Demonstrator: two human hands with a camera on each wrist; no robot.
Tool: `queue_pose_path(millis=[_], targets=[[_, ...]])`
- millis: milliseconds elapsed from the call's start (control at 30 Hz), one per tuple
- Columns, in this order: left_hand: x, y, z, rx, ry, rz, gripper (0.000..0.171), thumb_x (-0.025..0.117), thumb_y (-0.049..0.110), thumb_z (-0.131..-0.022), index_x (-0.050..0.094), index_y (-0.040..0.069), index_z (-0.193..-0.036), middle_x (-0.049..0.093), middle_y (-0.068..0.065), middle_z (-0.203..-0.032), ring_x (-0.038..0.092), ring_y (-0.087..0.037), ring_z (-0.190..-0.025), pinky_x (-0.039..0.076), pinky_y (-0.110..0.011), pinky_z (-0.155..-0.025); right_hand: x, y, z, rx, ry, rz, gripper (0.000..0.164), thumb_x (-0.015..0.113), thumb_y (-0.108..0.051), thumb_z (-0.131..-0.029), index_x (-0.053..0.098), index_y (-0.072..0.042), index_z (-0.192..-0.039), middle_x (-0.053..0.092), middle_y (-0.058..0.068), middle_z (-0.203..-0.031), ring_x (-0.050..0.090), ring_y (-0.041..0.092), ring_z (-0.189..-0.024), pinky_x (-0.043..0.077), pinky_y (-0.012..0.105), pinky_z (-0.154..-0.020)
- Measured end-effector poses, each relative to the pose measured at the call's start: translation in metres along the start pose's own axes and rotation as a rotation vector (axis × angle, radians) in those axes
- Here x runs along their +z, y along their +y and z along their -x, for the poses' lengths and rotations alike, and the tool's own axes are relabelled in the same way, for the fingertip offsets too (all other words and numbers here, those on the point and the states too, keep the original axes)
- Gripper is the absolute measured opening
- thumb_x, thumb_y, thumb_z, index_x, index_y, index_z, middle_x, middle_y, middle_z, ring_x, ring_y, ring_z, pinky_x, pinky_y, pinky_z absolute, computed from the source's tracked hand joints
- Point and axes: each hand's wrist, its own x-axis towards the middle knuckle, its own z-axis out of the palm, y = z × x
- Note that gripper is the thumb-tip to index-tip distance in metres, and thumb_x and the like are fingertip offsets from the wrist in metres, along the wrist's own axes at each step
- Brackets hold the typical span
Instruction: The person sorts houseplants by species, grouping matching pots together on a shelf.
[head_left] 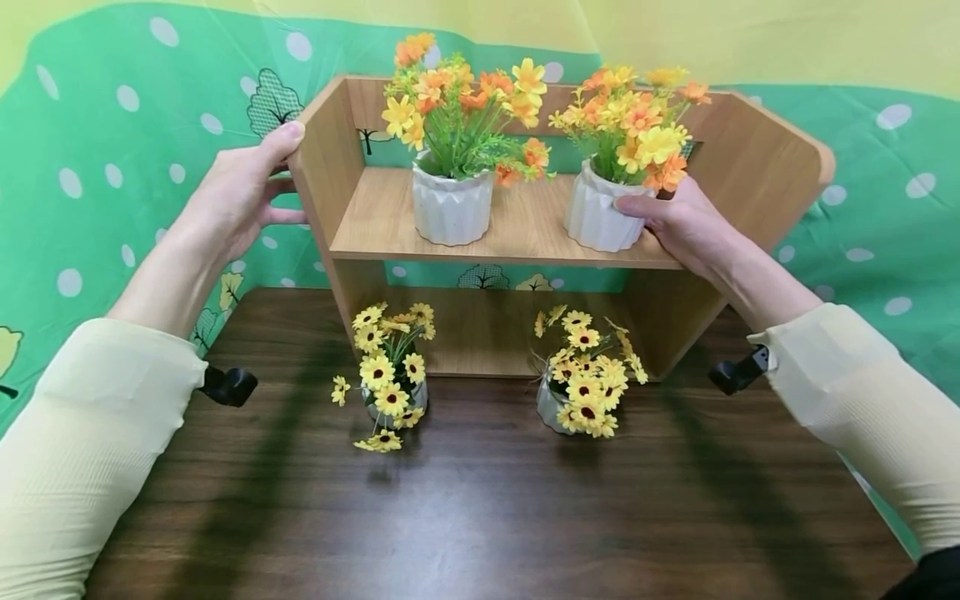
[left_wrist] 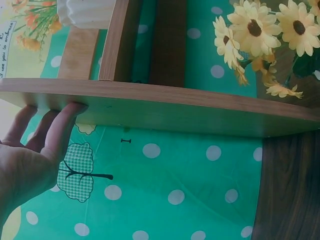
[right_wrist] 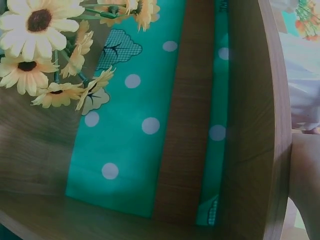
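Note:
My right hand (head_left: 693,227) grips a white ribbed flowerpot (head_left: 598,215) on the upper board of a wooden shelf (head_left: 525,221), its thumb across the front side. Orange and yellow artificial flowers (head_left: 641,117) rise from this pot. At the shelf's left side panel (head_left: 322,154), my left hand (head_left: 243,187) presses with its thumb on the front edge. Its straight fingers (left_wrist: 62,127) touch the panel's outer face in the left wrist view. A matching white flowerpot (head_left: 452,208) with orange and yellow flowers stands on the upper board's left half.
Two smaller pots of yellow daisies, one at left (head_left: 386,379) and one at right (head_left: 585,375), stand on the dark wooden table (head_left: 465,517) before the lower board (head_left: 480,333). A green dotted cloth (head_left: 150,83) hangs behind the shelf.

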Motion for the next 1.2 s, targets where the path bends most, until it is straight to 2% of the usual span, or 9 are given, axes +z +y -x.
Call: queue_pose_path(millis=[167, 300, 433, 633, 767, 967, 1200], targets=[[-0.001, 0.000, 0.000, 0.003, -0.001, 0.009, 0.066, 0.070, 0.049, -0.094, 0.051, 0.021, -0.150, 0.037, -0.001, -0.158, 0.043, -0.030, -0.137, 0.066, -0.031, -0.069, 0.000, 0.000, -0.001, -0.010, -0.005, -0.006, 0.070, 0.060, 0.006, -0.095, 0.035, -0.017, -0.156, 0.043, 0.000, -0.153, 0.043, 0.012, -0.137, 0.041, 0.021, -0.107], [-0.003, -0.002, 0.001, 0.000, 0.008, 0.008, 0.065, 0.070, 0.050, -0.094, 0.052, 0.022, -0.151, 0.037, -0.001, -0.158, 0.042, -0.030, -0.138, 0.066, -0.030, -0.068, 0.002, 0.003, -0.001, -0.020, 0.002, -0.012, 0.067, 0.060, 0.005, -0.095, 0.037, -0.015, -0.155, 0.046, 0.002, -0.151, 0.045, 0.013, -0.135, 0.045, 0.021, -0.105], [-0.006, -0.002, 0.003, 0.002, 0.013, 0.004, 0.065, 0.070, 0.049, -0.095, 0.052, 0.021, -0.150, 0.038, -0.001, -0.158, 0.042, -0.029, -0.138, 0.066, -0.030, -0.068, 0.004, 0.005, -0.001, -0.068, 0.027, -0.017, 0.064, 0.062, 0.006, -0.093, 0.043, -0.011, -0.152, 0.051, 0.005, -0.148, 0.049, 0.017, -0.133, 0.049, 0.022, -0.104], [-0.004, -0.001, 0.002, 0.010, -0.005, 0.003, 0.064, 0.069, 0.049, -0.095, 0.052, 0.019, -0.150, 0.039, -0.001, -0.157, 0.044, -0.029, -0.139, 0.066, -0.030, -0.070, 0.005, 0.003, 0.004, -0.112, 0.055, 0.017, 0.070, 0.066, 0.014, -0.088, 0.046, -0.010, -0.150, 0.052, 0.006, -0.147, 0.048, 0.018, -0.134, 0.047, 0.021, -0.105], [-0.002, 0.000, -0.001, 0.012, -0.012, -0.008, 0.066, 0.068, 0.050, -0.096, 0.050, 0.020, -0.151, 0.037, -0.002, -0.159, 0.043, -0.030, -0.141, 0.066, -0.030, -0.071, 0.005, 0.000, 0.013, -0.123, 0.062, 0.017, 0.072, 0.063, 0.015, -0.089, 0.044, -0.013, -0.152, 0.049, 0.006, -0.150, 0.044, 0.020, -0.137, 0.046, 0.020, -0.105], [-0.003, 0.000, -0.001, 0.002, -0.004, 0.010, 0.063, 0.069, 0.048, -0.095, 0.053, 0.020, -0.149, 0.038, -0.001, -0.158, 0.043, -0.029, -0.139, 0.066, -0.031, -0.070, 0.008, -0.003, 0.034, -0.109, 0.086, -0.030, 0.071, 0.058, 0.010, -0.096, 0.038, -0.018, -0.157, 0.040, 0.006, -0.157, 0.043, 0.023, -0.139, 0.052, 0.019, -0.102], [-0.001, 0.000, 0.000, 0.008, -0.001, 0.011, 0.064, 0.070, 0.048, -0.095, 0.053, 0.020, -0.149, 0.038, -0.001, -0.158, 0.043, -0.029, -0.138, 0.066, -0.031, -0.069, 0.016, -0.002, 0.056, -0.148, 0.167, -0.120, 0.066, 0.057, 0.010, -0.096, 0.039, -0.013, -0.156, 0.042, 0.009, -0.152, 0.042, 0.026, -0.144, 0.052, 0.020, -0.106]])
